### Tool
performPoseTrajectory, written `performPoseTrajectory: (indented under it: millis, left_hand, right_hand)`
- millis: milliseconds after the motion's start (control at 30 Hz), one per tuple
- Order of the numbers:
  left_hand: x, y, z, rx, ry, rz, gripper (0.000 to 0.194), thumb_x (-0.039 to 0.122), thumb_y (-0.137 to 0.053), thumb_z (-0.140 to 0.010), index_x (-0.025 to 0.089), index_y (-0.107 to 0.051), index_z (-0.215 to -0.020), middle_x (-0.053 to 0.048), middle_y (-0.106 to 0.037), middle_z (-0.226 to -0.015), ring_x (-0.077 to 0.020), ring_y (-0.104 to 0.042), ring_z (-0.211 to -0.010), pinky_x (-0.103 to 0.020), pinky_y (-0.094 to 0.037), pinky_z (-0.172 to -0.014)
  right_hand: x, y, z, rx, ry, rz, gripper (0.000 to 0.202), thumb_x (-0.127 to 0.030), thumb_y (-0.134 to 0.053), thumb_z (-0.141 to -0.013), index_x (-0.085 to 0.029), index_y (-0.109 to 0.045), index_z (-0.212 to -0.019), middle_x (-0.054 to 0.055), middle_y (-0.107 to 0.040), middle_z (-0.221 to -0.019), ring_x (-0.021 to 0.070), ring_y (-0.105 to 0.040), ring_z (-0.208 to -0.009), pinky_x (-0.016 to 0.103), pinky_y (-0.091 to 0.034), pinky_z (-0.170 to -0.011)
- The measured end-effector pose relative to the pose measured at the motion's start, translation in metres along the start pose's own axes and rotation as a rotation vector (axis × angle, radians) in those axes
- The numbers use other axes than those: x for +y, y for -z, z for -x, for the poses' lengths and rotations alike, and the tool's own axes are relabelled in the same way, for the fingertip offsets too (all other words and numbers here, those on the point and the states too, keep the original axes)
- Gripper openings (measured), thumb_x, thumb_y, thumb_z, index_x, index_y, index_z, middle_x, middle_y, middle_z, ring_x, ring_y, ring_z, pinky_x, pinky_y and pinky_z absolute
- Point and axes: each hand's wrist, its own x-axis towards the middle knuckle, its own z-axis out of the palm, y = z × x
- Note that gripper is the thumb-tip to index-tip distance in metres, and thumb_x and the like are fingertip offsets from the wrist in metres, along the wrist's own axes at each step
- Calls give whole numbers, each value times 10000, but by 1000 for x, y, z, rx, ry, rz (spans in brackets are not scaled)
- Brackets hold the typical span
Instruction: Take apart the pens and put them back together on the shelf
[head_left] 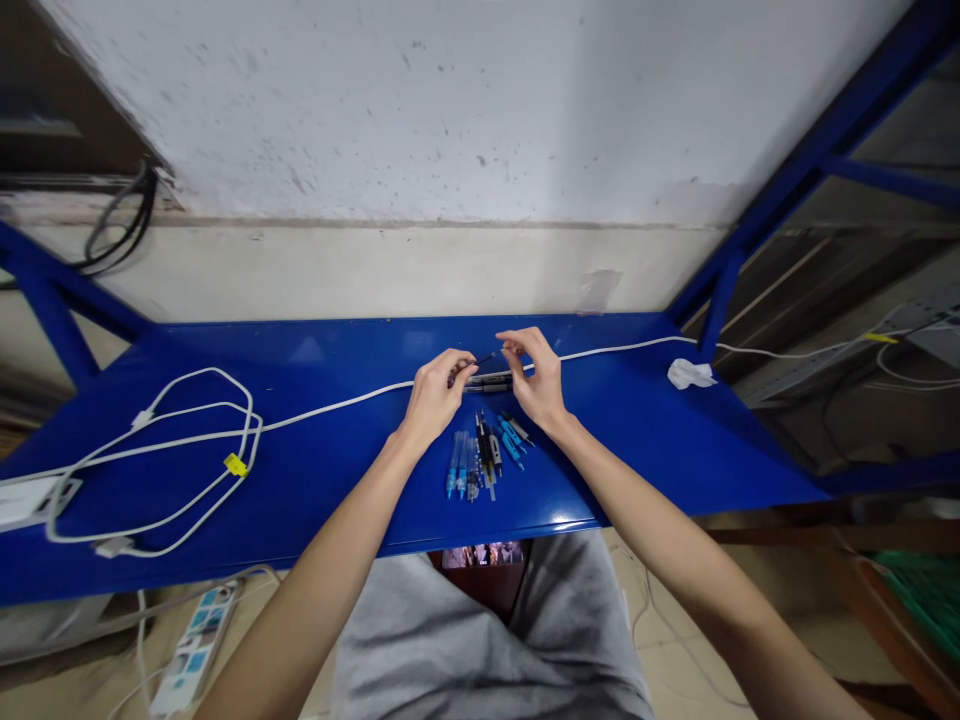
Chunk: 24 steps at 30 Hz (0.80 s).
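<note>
As the left hand [439, 393] pinches a thin dark rod [486, 358] at twelve o'clock from the pen parts [495, 450], the right hand [541, 380] curls beside it, grip unclear; fingertip work needs steadiness.

My one head-worn view looked forward and down over the blue shelf [322, 480] toward the wall [450, 270], seemingly a bit blurred.

Evenly lit, with glare on the blue tabletop [345, 350]; edges stretched.
</note>
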Motion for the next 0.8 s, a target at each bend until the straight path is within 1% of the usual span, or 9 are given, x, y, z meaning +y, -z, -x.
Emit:
performPoseTrajectory:
  millis: [67,133,333,500,600,667,733,800]
  left_hand:
    - [0,2,0,6,-10,-26,117,268,-603,-972,198,-687,-1013,-35,-710,-927,-165,-660,-823,-279,-512,-778]
    - [0,4,0,-3,-21,-53,121,252,-586,-979,198,-689,-1011,-39,-709,-950,-172,-663,-860,-287,-507,-803]
    - [1,6,2,-46,-49,-112,153,199,-534,-995,204,-686,-995,-41,-702,-970,-187,-657,-914,-308,-490,-837]
    - [0,7,1,-45,-75,-153,134,168,-537,-982,201,-667,-970,-41,-679,-931,-194,-637,-903,-316,-480,-824]
    - [-2,6,2,-74,-87,-197,134,159,-529,-983,200,-656,-974,-45,-673,-935,-201,-628,-913,-323,-475,-826]
    - [-3,6,2,-108,-99,-211,139,160,-518,-990,199,-651,-985,-49,-673,-946,-204,-626,-920,-327,-475,-829]
    - [-4,5,2,-137,-111,-225,146,169,-508,-999,198,-651,-991,-53,-676,-959,-205,-624,-921,-329,-476,-831]
    - [-3,5,1,-154,-120,-235,156,181,-498,-1008,199,-653,-996,-56,-680,-973,-204,-625,-920,-330,-479,-831]
  right_hand:
    - [0,0,0,-9,-11,-17,246,-278,-459,-1027,-278,-637,-1197,59,-656,-1012,231,-648,-927,436,-556,-879]
    - [0,-1,0,-7,-21,-31,245,-238,-506,-990,-273,-635,-1195,39,-674,-976,221,-657,-886,431,-538,-888]
    - [-3,0,0,-44,-63,-6,344,-139,-525,-894,-275,-623,-1194,-7,-711,-901,197,-670,-797,424,-485,-940]
    - [-2,1,-1,-80,-84,19,268,-97,-556,-860,-252,-667,-1049,-9,-735,-882,198,-669,-757,423,-471,-930]
    - [-1,1,-1,-89,-87,33,221,-110,-585,-875,-248,-675,-1022,-12,-741,-875,189,-657,-726,409,-458,-925]
    - [-1,-1,1,-102,-95,53,168,-158,-600,-914,-244,-680,-1035,-16,-722,-808,181,-634,-692,384,-449,-894]
    - [-1,-3,2,-140,-106,56,130,-219,-593,-960,-232,-685,-1051,-21,-672,-713,172,-604,-649,339,-443,-813]
    - [-1,-5,3,-184,-127,33,154,-267,-556,-999,-221,-681,-1077,-30,-608,-646,160,-564,-596,295,-417,-705]
